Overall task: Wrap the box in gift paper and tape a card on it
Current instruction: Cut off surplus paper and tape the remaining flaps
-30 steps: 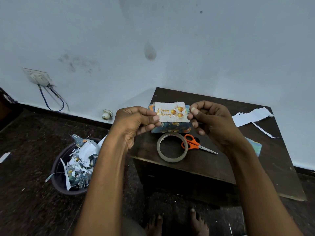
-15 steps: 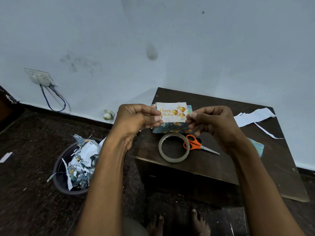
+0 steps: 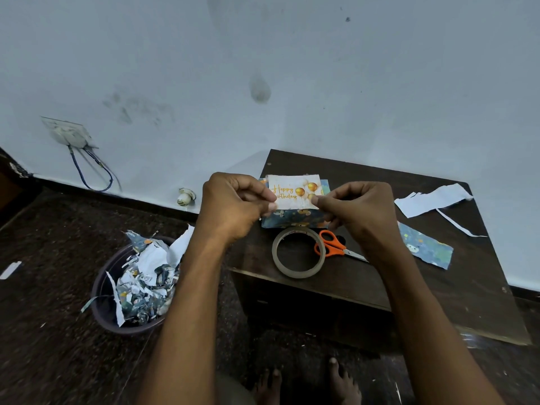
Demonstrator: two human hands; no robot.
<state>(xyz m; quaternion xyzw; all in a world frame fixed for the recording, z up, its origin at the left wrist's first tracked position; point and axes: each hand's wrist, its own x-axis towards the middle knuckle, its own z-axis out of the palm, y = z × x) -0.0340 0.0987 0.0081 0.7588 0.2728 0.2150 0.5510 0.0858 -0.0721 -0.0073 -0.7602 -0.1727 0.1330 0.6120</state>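
The table [image 3: 380, 276] carries the wrapped box [image 3: 292, 219] at its far left corner, and the whole move turns on how the card [image 3: 292, 191] sits over that box. The card's long axis runs left to right, level with the box's own length. It looks to lie on or just above the top face; I cannot tell if it touches.

The left hand [image 3: 233, 203] pinches the card's near left corner between thumb and curled fingers. The right hand [image 3: 359, 209] pinches its near right corner the same way. Each grip is closed on the card, so the card lies between the two hands.

The tape roll [image 3: 298, 252] lies flat just near of the box, closer to the right hand, with the scissors [image 3: 336, 248] beside it on the right.
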